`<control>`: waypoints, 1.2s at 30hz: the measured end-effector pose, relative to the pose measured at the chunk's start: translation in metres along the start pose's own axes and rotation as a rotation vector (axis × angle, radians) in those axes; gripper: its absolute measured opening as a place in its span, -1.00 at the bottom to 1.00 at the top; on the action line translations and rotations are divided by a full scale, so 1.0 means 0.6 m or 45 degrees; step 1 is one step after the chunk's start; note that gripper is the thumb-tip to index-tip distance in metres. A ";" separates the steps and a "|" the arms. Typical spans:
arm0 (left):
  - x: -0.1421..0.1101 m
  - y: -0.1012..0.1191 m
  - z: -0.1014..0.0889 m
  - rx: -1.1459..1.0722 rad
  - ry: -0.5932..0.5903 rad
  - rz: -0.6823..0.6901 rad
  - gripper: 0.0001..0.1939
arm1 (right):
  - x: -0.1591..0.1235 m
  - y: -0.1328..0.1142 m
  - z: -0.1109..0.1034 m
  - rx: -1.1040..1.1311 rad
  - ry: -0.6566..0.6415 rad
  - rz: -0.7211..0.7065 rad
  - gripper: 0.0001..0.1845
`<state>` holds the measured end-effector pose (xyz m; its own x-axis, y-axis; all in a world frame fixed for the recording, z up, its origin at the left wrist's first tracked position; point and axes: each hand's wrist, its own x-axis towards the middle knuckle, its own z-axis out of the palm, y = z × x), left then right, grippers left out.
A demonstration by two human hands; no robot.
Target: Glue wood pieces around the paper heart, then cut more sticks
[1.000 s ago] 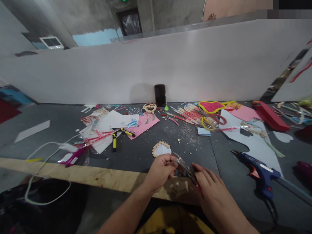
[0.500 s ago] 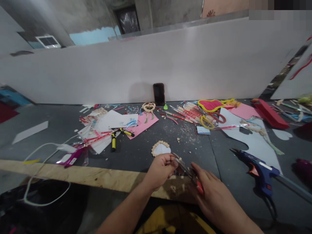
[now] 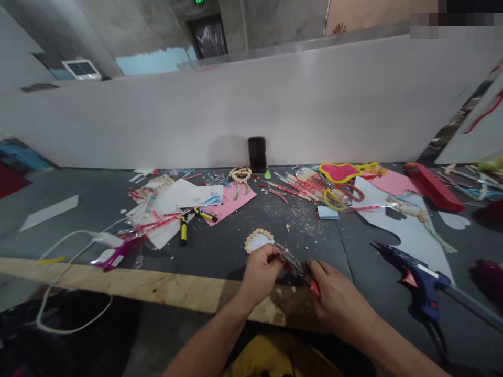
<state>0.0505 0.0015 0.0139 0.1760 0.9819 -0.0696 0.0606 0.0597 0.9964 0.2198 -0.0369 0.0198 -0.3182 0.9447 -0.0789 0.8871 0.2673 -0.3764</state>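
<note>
Lying part-beaded near the worktop's (image 3: 220, 256) front edge, white card (image 3: 260, 241) is being partly hidden — red-handled tool (image 3: 294, 262) gripped by right hand (image 3: 340, 298), left hand (image 3: 257, 275) pinched, contents unclear.

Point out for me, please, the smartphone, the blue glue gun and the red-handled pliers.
Smartphone (image 3: 257, 154): head view, on its dark screen.
Blue glue gun (image 3: 427, 297): head view, on its grip.
Red-handled pliers (image 3: 299, 266): head view, on the metal near the pivot.
</note>
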 end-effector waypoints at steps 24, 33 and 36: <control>0.012 -0.007 0.003 -0.118 -0.094 -0.136 -0.87 | -0.004 0.008 -0.010 -0.116 -0.032 0.037 -0.52; 0.013 0.004 -0.020 -0.651 -0.476 -0.575 -0.81 | -0.011 0.007 -0.017 -0.074 -0.027 -0.083 -0.47; 0.016 0.002 -0.026 -0.694 -0.541 -0.661 -0.78 | -0.013 0.007 -0.016 -0.048 -0.038 -0.085 -0.50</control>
<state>0.0368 0.0140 0.0151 0.6156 0.6627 -0.4264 -0.2259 0.6668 0.7102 0.2291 -0.0411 0.0279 -0.3864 0.9186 -0.0824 0.8754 0.3371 -0.3465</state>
